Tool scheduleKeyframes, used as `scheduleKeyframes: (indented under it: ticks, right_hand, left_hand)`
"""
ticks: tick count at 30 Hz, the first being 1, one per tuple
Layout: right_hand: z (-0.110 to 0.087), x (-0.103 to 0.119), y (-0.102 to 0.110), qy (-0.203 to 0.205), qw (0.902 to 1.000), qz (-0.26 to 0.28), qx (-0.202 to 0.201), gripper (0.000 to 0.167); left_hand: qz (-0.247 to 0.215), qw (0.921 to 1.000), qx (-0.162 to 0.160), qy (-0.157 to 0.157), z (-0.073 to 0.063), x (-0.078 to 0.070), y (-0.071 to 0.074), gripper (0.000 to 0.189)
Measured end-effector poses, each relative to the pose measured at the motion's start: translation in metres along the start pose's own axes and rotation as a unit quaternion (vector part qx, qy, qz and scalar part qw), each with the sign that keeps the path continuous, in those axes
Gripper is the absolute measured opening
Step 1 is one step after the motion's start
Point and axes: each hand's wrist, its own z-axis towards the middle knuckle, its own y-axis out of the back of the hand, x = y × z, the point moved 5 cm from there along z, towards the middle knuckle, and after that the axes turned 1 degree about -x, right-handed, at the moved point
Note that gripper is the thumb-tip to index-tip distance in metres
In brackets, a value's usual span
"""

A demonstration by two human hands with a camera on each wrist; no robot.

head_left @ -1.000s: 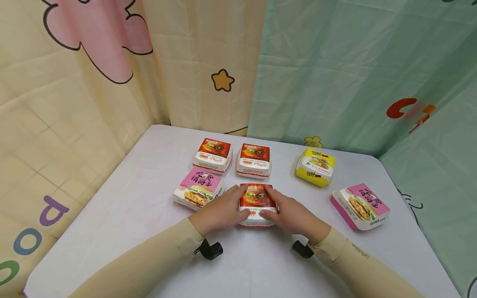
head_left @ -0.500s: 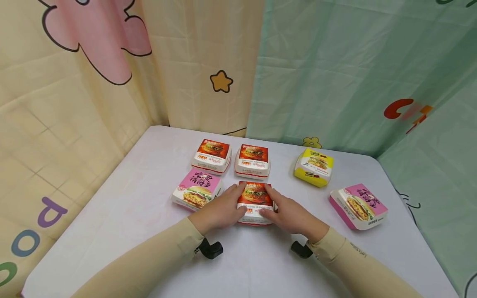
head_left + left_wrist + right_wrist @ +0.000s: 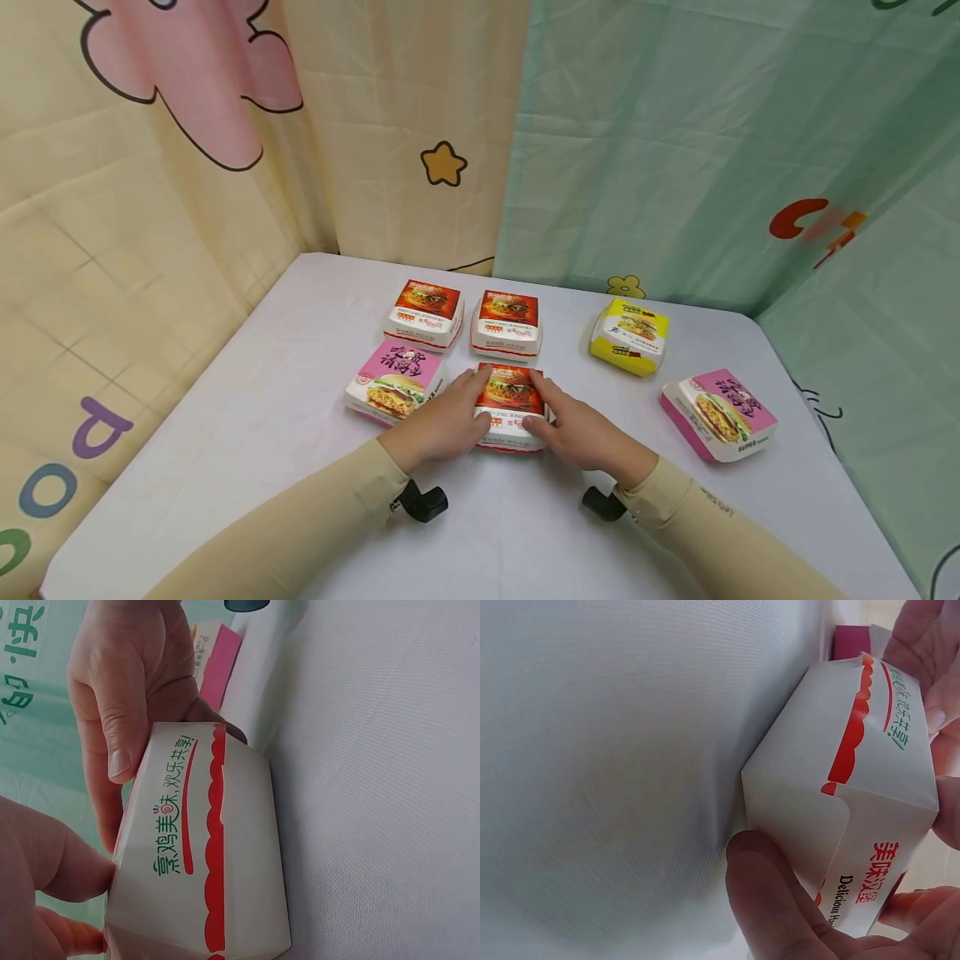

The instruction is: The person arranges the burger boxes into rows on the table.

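2 hands [image 3: 442, 423] [image 3: 588, 429] seemingly grip 1 of 3 red boxes [image 3: 510, 397] [image 3: 424, 315] [image 3: 507, 323] (6 altogether).

Head view: left hand [image 3: 441, 422], right hand [image 3: 591, 429] hide near red box [image 3: 513, 389] sides; left pink box [image 3: 396, 379] corner covered; desk [image 3: 240, 417] cropped at bottom.

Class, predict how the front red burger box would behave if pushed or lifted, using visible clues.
The red burger box is low and broad with angular sides, so it would probably slide rather than roll or tip. Its thin-looking, creased walls suggest it is fairly stiff but might dent if squeezed. Contents are hidden, so weight is uncertain.
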Motion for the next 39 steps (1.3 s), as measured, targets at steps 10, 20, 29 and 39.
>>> scheduleKeyframes:
  ticks: [10,20,29,39]
  right_hand:
    - [0.0031,-0.0011,-0.0025,0.005,0.9999,0.003,-0.012,0.087]
    - [0.0053,0.0010,-0.0039,0.005,0.9998,0.011,-0.012,0.087]
    - [0.0059,0.0032,-0.0042,0.010,0.9997,0.014,-0.015,0.086]
    - [0.0072,0.0030,-0.0048,0.015,0.9997,0.012,-0.017,0.085]
  left_hand:
    - [-0.003,1.0000,0.000,0.007,0.0009,0.0011,-0.0003,0.073]
    - [-0.004,0.9999,-0.003,0.014,0.0031,0.0034,-0.0010,0.075]
    - [-0.012,0.9997,-0.002,0.023,0.0020,0.0030,-0.0013,0.074]
    - [-0.010,0.9997,-0.002,0.023,0.0028,0.0031,-0.0007,0.074]
